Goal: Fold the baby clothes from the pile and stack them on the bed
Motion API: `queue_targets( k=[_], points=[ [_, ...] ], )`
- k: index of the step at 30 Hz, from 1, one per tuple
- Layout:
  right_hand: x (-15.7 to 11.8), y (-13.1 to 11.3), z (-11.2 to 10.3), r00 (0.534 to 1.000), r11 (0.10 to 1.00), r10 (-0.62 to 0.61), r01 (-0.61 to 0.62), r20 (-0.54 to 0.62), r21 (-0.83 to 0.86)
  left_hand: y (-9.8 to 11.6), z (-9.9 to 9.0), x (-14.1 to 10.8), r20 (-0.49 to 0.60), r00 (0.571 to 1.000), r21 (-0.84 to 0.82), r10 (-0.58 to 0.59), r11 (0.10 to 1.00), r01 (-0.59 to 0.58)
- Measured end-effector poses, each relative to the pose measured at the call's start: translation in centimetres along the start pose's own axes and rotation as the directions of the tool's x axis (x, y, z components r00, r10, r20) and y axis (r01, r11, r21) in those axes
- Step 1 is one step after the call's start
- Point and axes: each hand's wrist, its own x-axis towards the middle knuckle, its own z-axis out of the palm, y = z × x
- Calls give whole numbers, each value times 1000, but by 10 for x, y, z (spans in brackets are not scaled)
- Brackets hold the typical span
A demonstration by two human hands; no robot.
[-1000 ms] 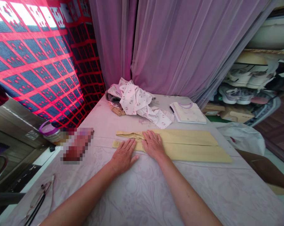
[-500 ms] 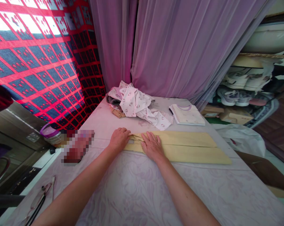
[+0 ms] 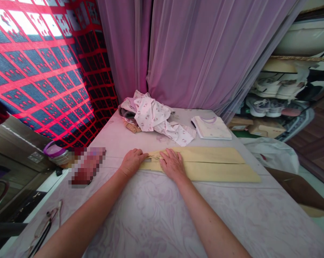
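Note:
A pair of pale yellow trousers [image 3: 218, 165] lies folded lengthwise across the cloth-covered surface, its gathered waist end toward the left. My left hand [image 3: 132, 161] is closed on that waist end, with the thumb on the fabric and the other fingers partly hidden. Flat on the trousers beside the gathers rests my right hand [image 3: 174, 165], fingers spread and pressing down. Beyond the hands is a rumpled heap of white printed clothing [image 3: 156, 116]. A folded cream top [image 3: 211, 128] with a purplish neckline lies at the back right.
Left of my arms are a blurred-out reddish object [image 3: 88, 166] and a pair of glasses [image 3: 42, 227] near the edge. Purple curtains [image 3: 194, 53] hang behind the flower-patterned surface [image 3: 151, 218]. A shoe rack with grey sneakers [image 3: 265, 106] stands at the right.
The view has shifted slightly, so everything sits a little further left and higher. My left hand has eased slightly left along the waist end; my right hand stays flat on the trousers.

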Motion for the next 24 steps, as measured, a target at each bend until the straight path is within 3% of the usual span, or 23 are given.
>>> queue_targets(
  k=[4,8,13,18,21,24],
  points=[
    [-1,-1,-2,1000,1000,8,-8,-1,9,-5,0,0,26,1000,-51,1,999,1],
    [-2,0,-3,1000,1000,10,-10,-15,26,-21,4,-10,-19,999,-199,-31,980,27],
    [1,-5,-10,997,997,-66,68,-43,40,-41,6,-20,-44,989,-358,-138,927,113],
    [10,-22,-16,971,971,-231,225,69,85,-41,-2,-11,63,969,-334,-240,909,247],
    [10,-27,-10,962,969,-233,218,144,112,-39,-7,-9,80,935,-300,-345,886,353],
    [8,-27,-4,969,972,-217,203,120,115,-40,-8,-12,122,923,-334,-365,860,385]
  ],
)
